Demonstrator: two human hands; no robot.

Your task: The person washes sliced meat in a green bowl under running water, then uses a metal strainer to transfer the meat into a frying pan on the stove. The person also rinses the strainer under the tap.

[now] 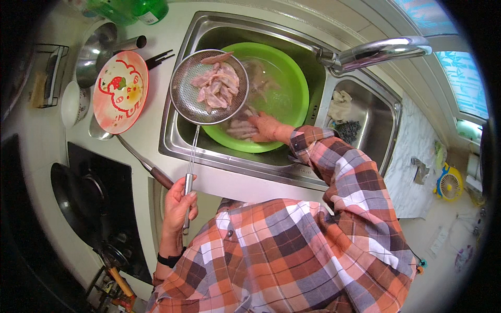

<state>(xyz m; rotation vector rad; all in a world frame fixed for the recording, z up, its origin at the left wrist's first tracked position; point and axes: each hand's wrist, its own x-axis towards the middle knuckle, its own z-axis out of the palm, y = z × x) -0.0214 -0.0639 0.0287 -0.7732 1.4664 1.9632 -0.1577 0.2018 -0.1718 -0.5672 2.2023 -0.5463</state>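
Note:
My left hand (181, 203) grips the metal handle of a perforated steel skimmer (181, 101). Pale pink raw meat pieces (217, 86), apparently poultry wings, lie heaped in its bowl, which hangs over the left side of a green plastic basin (300, 94). Cloudy water fills the basin, and more raw pieces (240, 129) show near its front. Among these is my right hand (267, 127), fingers partly under the water; whether they are closed around a piece is hidden. The basin sits in the large bowl of a steel sink (188, 156).
A chrome faucet (375, 54) arches over the small sink bowl, which holds a pale cloth (340, 105) and a dark scrubber (348, 131). Left are a red-patterned plate (124, 92), a ladle handle (160, 176), a steel pot (92, 58) and a wok (74, 203) on the stove.

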